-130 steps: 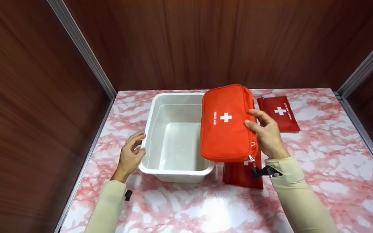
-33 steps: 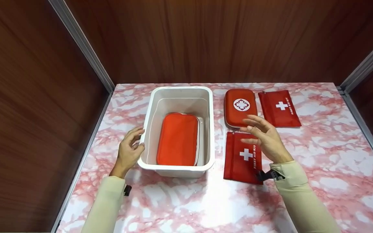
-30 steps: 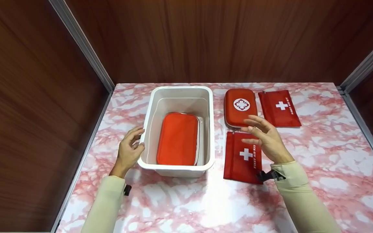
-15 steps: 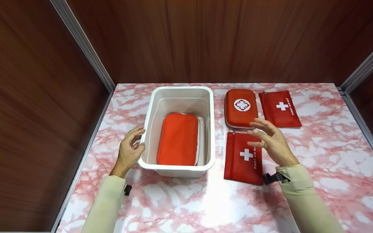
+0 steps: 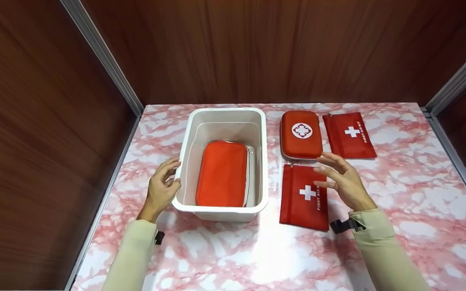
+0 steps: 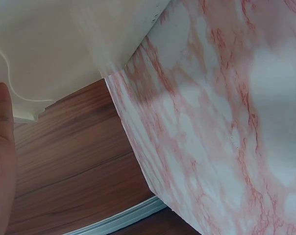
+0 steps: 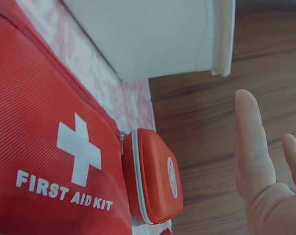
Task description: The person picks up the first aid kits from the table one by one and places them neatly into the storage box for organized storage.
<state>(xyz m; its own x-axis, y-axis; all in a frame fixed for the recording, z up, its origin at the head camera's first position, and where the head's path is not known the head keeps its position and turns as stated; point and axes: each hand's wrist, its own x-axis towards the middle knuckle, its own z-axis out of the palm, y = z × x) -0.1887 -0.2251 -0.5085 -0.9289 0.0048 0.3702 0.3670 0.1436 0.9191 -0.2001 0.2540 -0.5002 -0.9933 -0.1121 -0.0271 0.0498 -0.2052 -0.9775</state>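
In the head view my left hand [image 5: 162, 189] rests at the left rim of a white plastic bin [image 5: 262, 161], fingertips and thumb right against its edge. A straight finger [image 6: 3, 110] shows beside the bin wall in the left wrist view. Inside the bin an orange-red first aid bag [image 5: 221, 173] lies flat, its plain side up. My right hand [image 5: 348, 184] hovers with spread fingers and nothing in them, overlapping the right edge of a flat red first aid pouch [image 5: 303, 210]. Just beyond its fingertips sits a hard-shell orange-red first aid case [image 5: 301, 143] with a round white emblem.
A second flat red first aid pouch [image 5: 350, 141] lies right of the hard case. Everything stands on a pink-and-white marbled table [image 5: 217, 258]. Dark wood panels [image 5: 257, 52] with metal corner strips close off the back and both sides.
Some seconds ago my right hand held the orange-red bag beside the bin; now the bag lies inside. Over the last second the empty right hand has drifted right and nearer. My left hand stays put.
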